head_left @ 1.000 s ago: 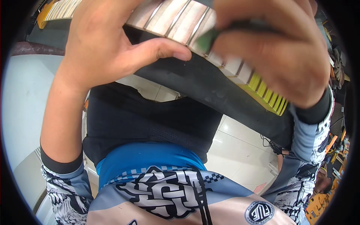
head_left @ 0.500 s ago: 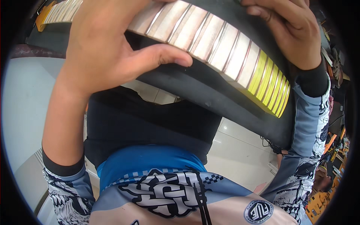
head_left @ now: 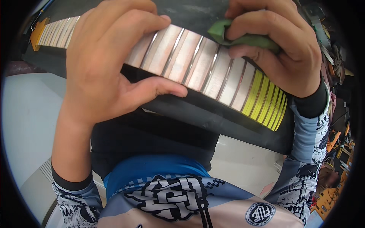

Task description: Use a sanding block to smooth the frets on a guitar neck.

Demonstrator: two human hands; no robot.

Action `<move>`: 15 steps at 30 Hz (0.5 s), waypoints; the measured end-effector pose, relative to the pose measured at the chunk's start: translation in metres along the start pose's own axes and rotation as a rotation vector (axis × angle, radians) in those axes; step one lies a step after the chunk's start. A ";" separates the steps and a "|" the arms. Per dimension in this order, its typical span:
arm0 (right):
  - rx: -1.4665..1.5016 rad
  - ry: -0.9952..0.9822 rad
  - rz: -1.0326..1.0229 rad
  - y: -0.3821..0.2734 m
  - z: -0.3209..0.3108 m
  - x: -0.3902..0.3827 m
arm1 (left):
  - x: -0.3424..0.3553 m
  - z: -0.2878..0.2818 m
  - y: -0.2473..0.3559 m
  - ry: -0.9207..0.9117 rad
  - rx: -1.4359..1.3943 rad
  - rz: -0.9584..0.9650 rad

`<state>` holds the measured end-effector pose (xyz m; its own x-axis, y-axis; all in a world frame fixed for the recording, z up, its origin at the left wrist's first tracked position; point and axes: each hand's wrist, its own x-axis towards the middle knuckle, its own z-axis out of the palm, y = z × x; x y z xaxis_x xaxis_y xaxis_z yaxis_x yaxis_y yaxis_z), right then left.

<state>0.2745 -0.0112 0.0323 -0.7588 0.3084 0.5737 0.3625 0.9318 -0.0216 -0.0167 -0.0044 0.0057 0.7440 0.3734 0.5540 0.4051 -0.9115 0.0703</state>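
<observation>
A guitar neck (head_left: 190, 57) lies slantwise across a black work surface, fretboard up. Pale masking tape (head_left: 211, 72) covers the wood between its metal frets, and yellow tape (head_left: 266, 100) fills the narrow spaces at the right end. My left hand (head_left: 102, 64) grips the neck, thumb along the near edge and fingers over the far side. In my right hand (head_left: 277, 45) is a folded green piece of sandpaper or cloth (head_left: 251, 40), pinched between thumb and fingers at the neck's far edge. Part of the fretboard is hidden under the left hand.
The orange-brown headstock end (head_left: 37, 34) sits at the far left. The black surface (head_left: 186, 11) runs beneath the neck. Tools and orange parts (head_left: 334, 140) crowd the right side. Pale floor tiles (head_left: 243, 159) show below the near edge.
The neck and both hands now appear lower in the picture. My right hand has come down to the neck's far edge, and the green piece has come into view in it.
</observation>
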 end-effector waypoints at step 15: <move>-0.034 -0.166 0.147 -0.023 -0.005 0.001 | 0.000 0.005 0.002 -0.003 -0.034 0.000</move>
<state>0.2687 -0.0333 0.0376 -0.7739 0.4703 0.4241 0.4917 0.8683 -0.0656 -0.0127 -0.0053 0.0016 0.7459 0.3736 0.5514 0.3868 -0.9170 0.0981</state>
